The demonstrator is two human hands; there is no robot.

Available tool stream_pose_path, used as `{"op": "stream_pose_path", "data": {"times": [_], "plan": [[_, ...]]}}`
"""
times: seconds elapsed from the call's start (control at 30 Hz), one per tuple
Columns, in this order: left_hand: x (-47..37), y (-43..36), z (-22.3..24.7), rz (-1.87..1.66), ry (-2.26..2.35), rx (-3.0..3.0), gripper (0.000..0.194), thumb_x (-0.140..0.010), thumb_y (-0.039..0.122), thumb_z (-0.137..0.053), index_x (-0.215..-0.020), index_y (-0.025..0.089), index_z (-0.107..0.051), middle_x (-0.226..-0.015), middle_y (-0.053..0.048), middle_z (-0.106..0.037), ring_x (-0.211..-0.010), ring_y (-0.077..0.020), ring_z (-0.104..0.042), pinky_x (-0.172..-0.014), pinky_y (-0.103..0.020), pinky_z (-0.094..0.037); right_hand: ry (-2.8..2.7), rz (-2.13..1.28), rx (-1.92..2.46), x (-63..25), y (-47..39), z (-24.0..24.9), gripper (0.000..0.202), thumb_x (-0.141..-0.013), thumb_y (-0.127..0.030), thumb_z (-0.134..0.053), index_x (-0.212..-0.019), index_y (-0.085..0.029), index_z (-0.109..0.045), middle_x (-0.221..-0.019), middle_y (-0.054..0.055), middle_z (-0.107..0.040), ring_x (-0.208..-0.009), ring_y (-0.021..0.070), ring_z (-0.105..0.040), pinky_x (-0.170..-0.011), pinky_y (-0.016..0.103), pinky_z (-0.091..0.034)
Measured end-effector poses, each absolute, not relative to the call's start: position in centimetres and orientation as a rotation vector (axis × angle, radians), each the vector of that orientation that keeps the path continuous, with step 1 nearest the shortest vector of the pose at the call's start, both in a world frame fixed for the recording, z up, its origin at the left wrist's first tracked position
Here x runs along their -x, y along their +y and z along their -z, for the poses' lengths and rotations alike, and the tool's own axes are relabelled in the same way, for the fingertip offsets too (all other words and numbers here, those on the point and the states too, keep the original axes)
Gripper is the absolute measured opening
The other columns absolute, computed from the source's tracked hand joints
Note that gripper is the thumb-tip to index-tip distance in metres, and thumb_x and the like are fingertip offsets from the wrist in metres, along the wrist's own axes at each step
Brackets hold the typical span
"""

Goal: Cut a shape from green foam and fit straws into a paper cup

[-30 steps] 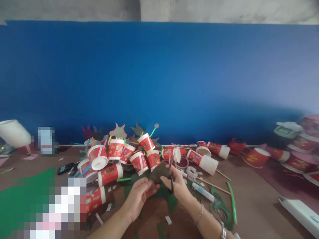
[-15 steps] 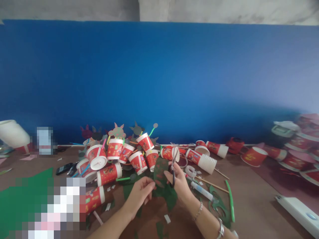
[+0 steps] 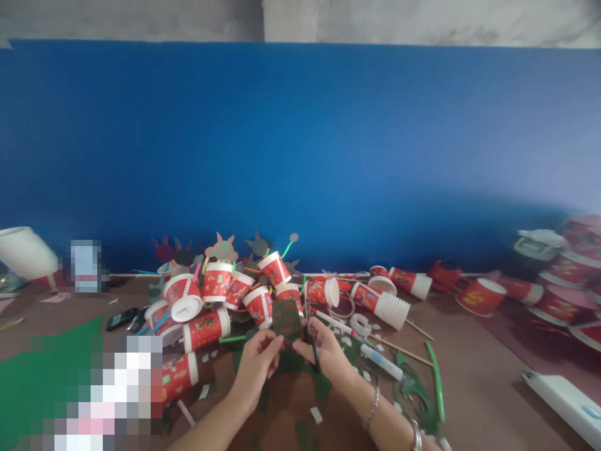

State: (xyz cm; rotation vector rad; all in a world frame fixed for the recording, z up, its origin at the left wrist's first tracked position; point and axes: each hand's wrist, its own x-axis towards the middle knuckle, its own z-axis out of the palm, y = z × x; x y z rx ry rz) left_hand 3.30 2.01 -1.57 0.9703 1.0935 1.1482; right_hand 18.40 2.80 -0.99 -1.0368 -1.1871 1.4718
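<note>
My left hand is closed, its thumb and fingertips pinching the lower left corner of a dark green patterned piece of paper. Black-handled scissors are in my right hand, with the blades pointing up beside the paper's right edge. My right thumb is near the paper's lower right corner. Below both hands, dark green paper scraps lie on the brown table. Red printed paper cups lie in a heap just behind the paper.
Stacked cups, a tape roll, a glue tube and a green strip lie on the right. A white box-like object is at far right. Green sheet lies left. A blue panel rises behind.
The green paper has shifted left and looks turned, now held at its lower left by my left hand. My right hand and the scissors have moved a little left and down.
</note>
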Motion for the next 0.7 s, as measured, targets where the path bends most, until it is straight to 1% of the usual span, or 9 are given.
{"op": "stream_pose_path", "data": {"times": [0.2,0.3,0.47,0.6,0.7], "plan": [[-3.6,1.6,1.9,-1.187,1.083,-0.995,0.036,-0.069,0.048,-0.066,-0.062,0.016,-0.051,-0.039,0.009,-0.04,-0.037,-0.0042,-0.03,-0.036,-0.015,-0.021,-1.225,-1.454,1.037,-18.1,2.7,0.8,0.033,-0.062,-0.03,-0.074,-0.079,-0.018,-0.049,-0.056,-0.007,-0.048,-0.051,0.0077,-0.043,-0.046,0.019,-0.03],[-3.5,1.4,2.0,-1.247,1.092,-0.977,0.034,-0.072,0.046,-0.065,-0.063,0.017,-0.05,-0.039,0.009,-0.038,-0.037,-0.0042,-0.03,-0.036,-0.014,-0.02,-1.24,-1.477,1.019,-18.4,2.8,0.8,0.03,-0.063,-0.027,-0.071,-0.08,-0.017,-0.049,-0.056,-0.007,-0.048,-0.05,0.007,-0.041,-0.048,0.02,-0.03],[-2.8,1.6,1.6,-1.383,1.101,-0.928,0.032,-0.075,0.046,-0.063,-0.069,0.016,-0.055,-0.041,0.009,-0.038,-0.038,-0.0038,-0.029,-0.035,-0.013,-0.019,-1.27,-1.491,1.013,-18.8,3.1,1.4,0.028,-0.063,-0.022,-0.068,-0.082,-0.019,-0.048,-0.057,-0.008,-0.047,-0.05,0.0069,-0.04,-0.05,0.02,-0.03],[-2.9,1.6,1.4,-1.327,1.107,-0.937,0.033,-0.073,0.047,-0.064,-0.066,0.015,-0.058,-0.04,0.009,-0.037,-0.038,-0.0038,-0.029,-0.035,-0.013,-0.019,-1.485,-1.342,1.131,-18.9,3.0,1.7,0.018,-0.063,-0.012,-0.06,-0.076,-0.018,-0.05,-0.054,-0.008,-0.043,-0.049,0.007,-0.037,-0.048,0.021,-0.029],[-3.1,1.6,1.3,-1.303,1.122,-0.943,0.034,-0.072,0.047,-0.064,-0.065,0.014,-0.06,-0.04,0.008,-0.038,-0.038,-0.0041,-0.03,-0.036,-0.014,-0.02,-1.632,-1.167,1.214,-19.0,2.8,1.8,0.012,-0.063,-0.009,-0.054,-0.07,-0.018,-0.051,-0.052,-0.007,-0.043,-0.048,0.0071,-0.035,-0.046,0.02,-0.027]]}}
